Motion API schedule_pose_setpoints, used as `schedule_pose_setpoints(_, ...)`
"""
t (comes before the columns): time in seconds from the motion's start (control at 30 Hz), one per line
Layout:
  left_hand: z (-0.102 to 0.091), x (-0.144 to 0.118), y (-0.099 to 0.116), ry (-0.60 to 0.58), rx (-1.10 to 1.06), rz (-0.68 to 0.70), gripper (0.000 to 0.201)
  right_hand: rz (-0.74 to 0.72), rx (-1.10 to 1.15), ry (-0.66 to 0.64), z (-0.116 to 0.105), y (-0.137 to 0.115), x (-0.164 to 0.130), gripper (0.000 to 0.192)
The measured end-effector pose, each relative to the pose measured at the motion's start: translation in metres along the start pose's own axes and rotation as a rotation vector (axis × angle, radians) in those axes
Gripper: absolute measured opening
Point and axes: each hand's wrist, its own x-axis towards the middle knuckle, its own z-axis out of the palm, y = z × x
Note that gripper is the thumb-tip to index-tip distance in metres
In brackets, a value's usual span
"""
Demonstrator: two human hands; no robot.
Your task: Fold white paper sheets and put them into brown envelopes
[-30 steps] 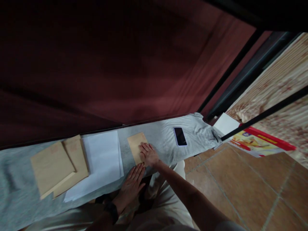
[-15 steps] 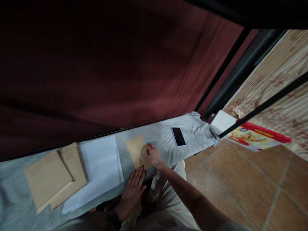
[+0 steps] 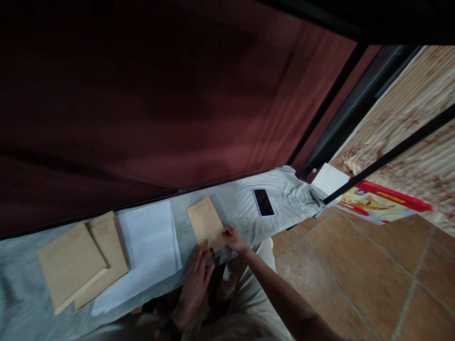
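Brown envelope flat on grey cloth, left of phone. Right hand pinches its near corner; left hand open, fingertips at near edge. Likely lifting; needs firm two-handed grip.

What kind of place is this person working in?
Probably a home room used as a makeshift paperwork spot: a narrow ledge under a grey cloth, a dark red curtain behind it, terracotta floor tiles, and brown envelopes beside white sheets.

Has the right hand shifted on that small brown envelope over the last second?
Yes. The right hand has slid from the middle of the small brown envelope back to its near corner, farther from the phone and closer to the table's edge.
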Motion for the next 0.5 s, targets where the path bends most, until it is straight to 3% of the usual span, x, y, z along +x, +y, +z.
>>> schedule_pose_setpoints(0.23,0.01,0.012,-0.008,0.146,-0.521,-0.563,0.057,0.112,0.227,-0.028,0.003,0.008,-0.01,0.024)
schedule_pose_setpoints(0.33,0.001,0.017,-0.012,0.178,-0.743,-0.75,0.054,0.114,0.278,-0.042,0.004,0.007,-0.01,0.028)
schedule_pose_setpoints(0.5,-0.022,0.029,-0.005,0.157,-1.044,-0.948,0.05,0.084,0.295,-0.059,0.01,0.006,-0.013,0.035)
